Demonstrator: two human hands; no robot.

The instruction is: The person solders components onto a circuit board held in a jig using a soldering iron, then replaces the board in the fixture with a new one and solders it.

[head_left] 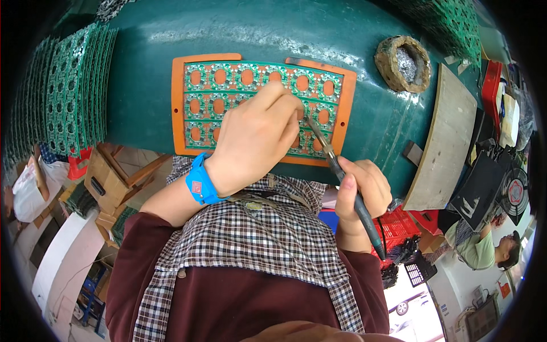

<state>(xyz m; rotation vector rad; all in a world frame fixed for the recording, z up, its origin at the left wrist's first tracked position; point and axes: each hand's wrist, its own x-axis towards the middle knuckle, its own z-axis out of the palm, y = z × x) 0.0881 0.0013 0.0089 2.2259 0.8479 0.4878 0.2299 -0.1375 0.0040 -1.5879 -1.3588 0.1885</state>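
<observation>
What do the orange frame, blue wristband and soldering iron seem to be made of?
Frame: perhaps plastic or composite sheet, fairly matte; evenly orange and flat, though paint could hide another material.
Wristband: likely silicone or rubber, smooth; it curves snugly around the wrist.
Soldering iron: handle probably dark plastic, by its smooth moulded look; shaft apparently metal, by its greyish sheen.

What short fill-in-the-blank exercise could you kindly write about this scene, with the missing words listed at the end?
1. The right hand grips the ____ of the soldering iron.
2. The left hand is over the circuit board, and the band on its wrist is coloured ____.
3. The tray around the board is coloured ____.
4. In the picture, the rough brown bowl stands to the ____ of the tray.

Missing words: handle; blue; orange; right.
</observation>
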